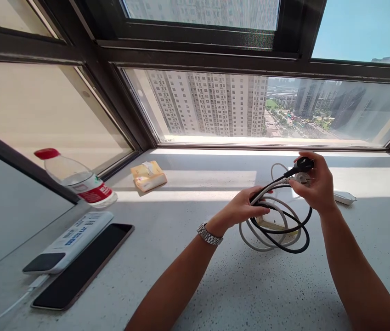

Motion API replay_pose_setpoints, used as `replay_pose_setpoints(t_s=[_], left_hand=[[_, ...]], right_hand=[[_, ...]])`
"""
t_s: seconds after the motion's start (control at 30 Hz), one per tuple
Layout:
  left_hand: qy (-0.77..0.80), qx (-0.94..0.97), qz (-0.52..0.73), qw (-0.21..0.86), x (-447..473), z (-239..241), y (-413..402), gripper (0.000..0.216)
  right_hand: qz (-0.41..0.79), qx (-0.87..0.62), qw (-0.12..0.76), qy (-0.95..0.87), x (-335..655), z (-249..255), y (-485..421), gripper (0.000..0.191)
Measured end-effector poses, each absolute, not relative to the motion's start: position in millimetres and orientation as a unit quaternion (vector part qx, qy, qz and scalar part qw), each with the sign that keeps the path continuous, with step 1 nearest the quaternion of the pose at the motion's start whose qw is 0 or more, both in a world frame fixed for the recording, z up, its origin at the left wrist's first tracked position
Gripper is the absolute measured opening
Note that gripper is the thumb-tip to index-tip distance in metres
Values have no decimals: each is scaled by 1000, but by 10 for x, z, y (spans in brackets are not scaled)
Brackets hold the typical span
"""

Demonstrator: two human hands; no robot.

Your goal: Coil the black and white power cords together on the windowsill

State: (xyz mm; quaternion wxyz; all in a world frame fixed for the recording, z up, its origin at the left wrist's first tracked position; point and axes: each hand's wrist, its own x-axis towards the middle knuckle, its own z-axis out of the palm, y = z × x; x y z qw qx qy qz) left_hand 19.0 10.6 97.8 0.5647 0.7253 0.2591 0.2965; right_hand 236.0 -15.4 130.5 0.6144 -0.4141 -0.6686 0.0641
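Coiled loops of a black power cable [300, 250] and a grey power cable [250, 239] hang together above the speckled sill. My left hand [245, 208], with a metal watch [210, 233] at the wrist, is wrapped round the bundled cables at the left of the loops. In my right hand [319, 184] are the plug ends: a black plug [305, 164] and a light grey plug [302, 178] with metal pins. Behind the loops, partly hidden, lies a pale yellowish object [270, 224] that I cannot make out.
A water bottle [94, 191] with a red cap leans at the left. Below it lie a white power bank [77, 234] with a cable and a dark phone [87, 266]. A tissue pack [149, 176] sits near the window corner. Beyond my right hand is a white object [344, 198].
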Motion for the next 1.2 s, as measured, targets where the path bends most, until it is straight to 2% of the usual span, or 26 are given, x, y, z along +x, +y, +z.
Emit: replay_pose_setpoints(t_s=[0.27, 0.37, 0.5, 0.77, 1.2], left_hand=[[272, 684, 288, 613, 174, 989, 100, 46], [248, 670, 289, 637, 180, 1016, 80, 55], [265, 610, 313, 678, 214, 1032, 54, 77], [262, 577, 293, 716, 233, 969, 100, 87], [252, 544, 277, 751, 230, 944, 126, 80]], right_hand=[[64, -376, 607, -697, 2422, 1320, -186, 56], [47, -375, 607, -699, 2426, 1286, -156, 56], [32, -361, 609, -706, 2433, 1260, -134, 56], [3, -358, 582, -730, 2463, 1259, -160, 57], [-14, -300, 504, -810, 2336, 1340, -218, 55]])
